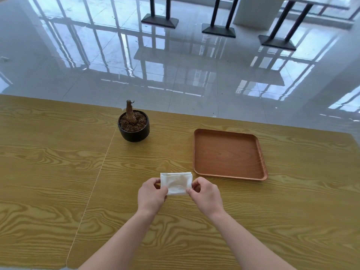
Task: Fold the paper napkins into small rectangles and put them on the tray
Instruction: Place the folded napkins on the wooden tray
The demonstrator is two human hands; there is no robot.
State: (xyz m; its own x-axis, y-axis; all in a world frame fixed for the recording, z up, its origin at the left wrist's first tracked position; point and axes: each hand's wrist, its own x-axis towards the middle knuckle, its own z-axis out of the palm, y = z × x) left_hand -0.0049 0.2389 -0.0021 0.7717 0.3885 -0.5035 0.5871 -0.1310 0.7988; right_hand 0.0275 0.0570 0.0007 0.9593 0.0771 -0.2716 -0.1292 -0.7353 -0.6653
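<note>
A white paper napkin, folded into a small rectangle, is held just above the wooden table at the centre. My left hand pinches its near left corner. My right hand pinches its near right corner. The brown wood-grain tray lies flat on the table to the right of the napkin and a little farther away; nothing lies in it.
A black pot with a dry brown stump stands on the table, far left of the napkin. The yellow wooden table has a seam running left of my hands. Beyond its far edge are glossy floor tiles and black table bases.
</note>
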